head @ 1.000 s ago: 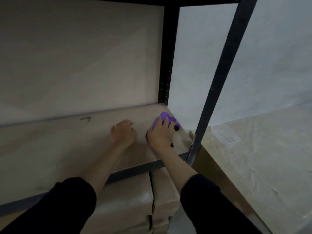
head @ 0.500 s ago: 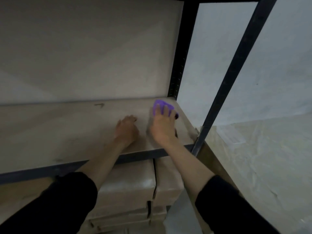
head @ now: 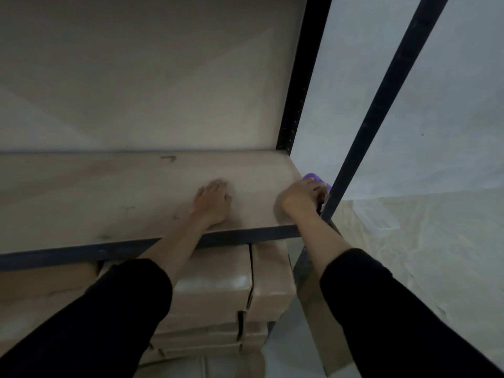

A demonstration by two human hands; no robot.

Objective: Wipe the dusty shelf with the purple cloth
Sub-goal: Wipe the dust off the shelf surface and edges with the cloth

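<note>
Since before, the right hand [head: 301,197] has slid the purple cloth [head: 313,178] to the shelf's [head: 109,192] right edge, fingers pressing it; left hand [head: 211,203] rests flat, empty.

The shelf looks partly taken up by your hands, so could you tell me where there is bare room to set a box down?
The shelf is bare left of the left hand, back to the rear panel. A narrower bare strip lies between the two hands. The right end is crowded: the right hand presses the purple cloth beside the front post.
</note>
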